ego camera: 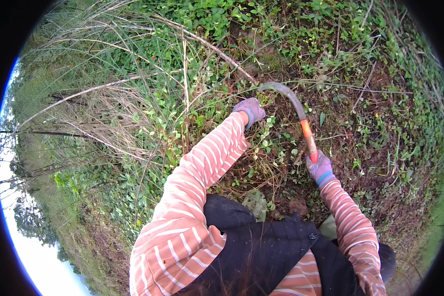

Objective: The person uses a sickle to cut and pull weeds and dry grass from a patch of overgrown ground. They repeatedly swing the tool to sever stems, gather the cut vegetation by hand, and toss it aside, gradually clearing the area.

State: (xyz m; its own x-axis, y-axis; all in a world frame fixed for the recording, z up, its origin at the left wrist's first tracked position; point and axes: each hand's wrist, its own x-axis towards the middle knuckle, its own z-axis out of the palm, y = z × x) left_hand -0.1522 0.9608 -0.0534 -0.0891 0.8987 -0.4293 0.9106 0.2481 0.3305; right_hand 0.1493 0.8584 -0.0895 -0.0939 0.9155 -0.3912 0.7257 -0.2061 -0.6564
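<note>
My right hand [319, 166], in a purple glove with a blue cuff, grips the handle of a sickle [306, 133]. Its handle is orange and red around bare wood, and the curved metal blade [292, 100] arcs up and left, its tip blurred near a dry stalk [225, 57]. My left hand [250, 111], gloved alike, is closed in a fist among low leafy vines [269, 137], left of and below the blade tip. Stems appear to be in its grasp, though the fingers hide most of them. A long green grass blade crosses just above this hand and over the sickle blade.
Tall grass and dry stalks [114, 107] lean in from the left. Creeping green plants [214, 18] cover the ground ahead. Brown soil with cut litter [355, 148] lies to the right. My dark-clad knee [227, 211] is close below my left arm.
</note>
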